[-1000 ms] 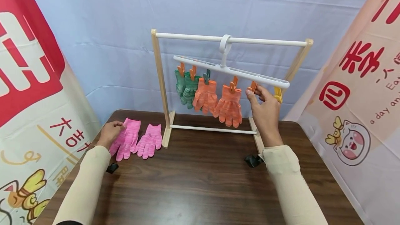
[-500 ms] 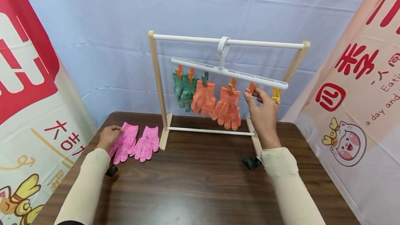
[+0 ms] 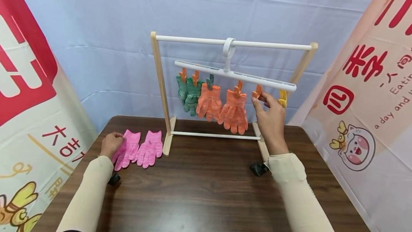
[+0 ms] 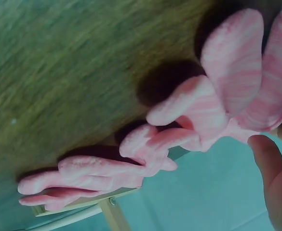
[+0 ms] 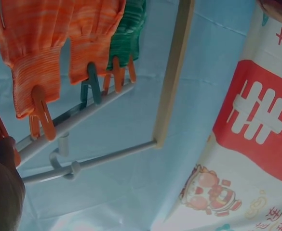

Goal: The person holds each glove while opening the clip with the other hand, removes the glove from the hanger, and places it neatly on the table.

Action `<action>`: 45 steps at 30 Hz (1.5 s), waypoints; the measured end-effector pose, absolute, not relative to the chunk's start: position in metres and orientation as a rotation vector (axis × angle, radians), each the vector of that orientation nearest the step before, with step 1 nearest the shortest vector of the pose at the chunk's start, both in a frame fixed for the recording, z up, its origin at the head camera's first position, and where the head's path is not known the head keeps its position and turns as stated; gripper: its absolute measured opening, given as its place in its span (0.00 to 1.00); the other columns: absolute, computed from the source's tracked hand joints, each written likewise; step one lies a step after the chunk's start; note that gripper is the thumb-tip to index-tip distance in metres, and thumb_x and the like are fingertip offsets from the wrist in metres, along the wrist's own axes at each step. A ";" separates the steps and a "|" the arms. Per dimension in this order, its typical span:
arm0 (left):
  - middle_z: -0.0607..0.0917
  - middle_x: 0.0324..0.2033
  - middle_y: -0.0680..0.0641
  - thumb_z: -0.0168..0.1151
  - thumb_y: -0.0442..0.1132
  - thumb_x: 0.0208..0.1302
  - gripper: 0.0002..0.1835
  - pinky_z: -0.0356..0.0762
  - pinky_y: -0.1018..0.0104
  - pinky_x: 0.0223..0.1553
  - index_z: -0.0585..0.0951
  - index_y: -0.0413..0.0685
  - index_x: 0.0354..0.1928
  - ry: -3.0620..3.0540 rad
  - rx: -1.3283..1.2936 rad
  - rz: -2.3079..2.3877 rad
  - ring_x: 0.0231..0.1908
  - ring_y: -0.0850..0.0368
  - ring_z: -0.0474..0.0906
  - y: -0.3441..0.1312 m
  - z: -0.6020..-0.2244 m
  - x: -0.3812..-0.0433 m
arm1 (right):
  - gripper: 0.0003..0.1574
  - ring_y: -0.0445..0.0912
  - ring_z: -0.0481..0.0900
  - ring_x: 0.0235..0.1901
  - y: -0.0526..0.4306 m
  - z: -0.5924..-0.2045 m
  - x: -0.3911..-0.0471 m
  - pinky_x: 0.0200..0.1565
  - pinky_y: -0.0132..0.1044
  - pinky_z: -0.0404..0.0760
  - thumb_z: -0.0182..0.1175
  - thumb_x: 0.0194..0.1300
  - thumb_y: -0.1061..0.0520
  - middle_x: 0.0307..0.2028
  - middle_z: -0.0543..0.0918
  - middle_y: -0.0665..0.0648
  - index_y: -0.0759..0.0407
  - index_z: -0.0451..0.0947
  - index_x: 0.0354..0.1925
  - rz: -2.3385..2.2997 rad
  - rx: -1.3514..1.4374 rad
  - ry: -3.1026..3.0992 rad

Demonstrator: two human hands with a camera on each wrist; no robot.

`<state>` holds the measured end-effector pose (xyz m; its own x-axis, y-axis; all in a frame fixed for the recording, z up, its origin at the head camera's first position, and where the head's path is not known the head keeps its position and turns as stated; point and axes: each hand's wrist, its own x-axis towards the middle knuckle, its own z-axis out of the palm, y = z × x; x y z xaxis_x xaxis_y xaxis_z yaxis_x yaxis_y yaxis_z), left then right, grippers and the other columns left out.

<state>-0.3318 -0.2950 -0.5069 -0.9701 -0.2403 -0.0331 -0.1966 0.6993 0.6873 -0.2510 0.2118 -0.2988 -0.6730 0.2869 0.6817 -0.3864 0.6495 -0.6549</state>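
Near the table's left side my left hand (image 3: 111,144) pinches the cuff edge of a pink knit glove (image 3: 129,148). In the left wrist view the thumb (image 4: 267,156) is right at the glove's edge. A second pink glove (image 3: 149,149) lies flat beside it. My right hand (image 3: 271,119) pinches an orange clothespin (image 3: 257,91) under the right half of a white hanger (image 3: 257,78). The hanger tilts, its right end lower. Clothespins hold two orange gloves (image 3: 234,112) and two green gloves (image 3: 193,97) on it.
A wooden rack with a white top bar (image 3: 193,40) carries the hanger by its hook. A yellow clothespin (image 3: 282,99) hangs at the hanger's right end. Patterned banners (image 3: 360,99) flank the brown table (image 3: 193,182), with a pale cloth behind.
My left hand has lowered slightly with the cuff of the pink glove. The right hand keeps its pinch on the orange clothespin. The head view has shifted a little.
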 end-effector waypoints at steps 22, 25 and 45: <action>0.75 0.47 0.32 0.46 0.47 0.65 0.22 0.66 0.42 0.44 0.71 0.35 0.52 -2.927 0.337 -0.871 0.48 0.32 0.69 -0.291 -0.497 -0.320 | 0.22 0.51 0.78 0.40 0.214 -0.311 -0.252 0.45 0.43 0.73 0.57 0.62 0.46 0.41 0.83 0.56 0.58 0.79 0.47 1.070 -0.034 -2.107; 0.76 0.45 0.32 0.46 0.46 0.65 0.22 0.66 0.42 0.43 0.72 0.34 0.50 -2.876 0.327 -0.810 0.46 0.32 0.70 -0.288 -0.495 -0.317 | 0.22 0.51 0.78 0.40 0.213 -0.311 -0.252 0.45 0.43 0.74 0.56 0.63 0.46 0.41 0.83 0.57 0.60 0.79 0.47 1.068 -0.037 -2.111; 0.80 0.36 0.44 0.52 0.45 0.66 0.12 0.71 0.54 0.41 0.78 0.45 0.43 -2.613 -0.177 -1.075 0.38 0.49 0.75 -0.174 -0.414 -0.304 | 0.23 0.49 0.80 0.35 0.207 -0.315 -0.254 0.39 0.45 0.73 0.51 0.65 0.41 0.36 0.84 0.56 0.56 0.82 0.40 1.034 -0.162 -2.130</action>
<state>-0.3045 -0.1742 -0.4136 -0.9446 -0.0031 0.3281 0.2287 0.7108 0.6652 -0.2535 0.2075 -0.3145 -0.7112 0.4078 0.5726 -0.1978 0.6655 -0.7197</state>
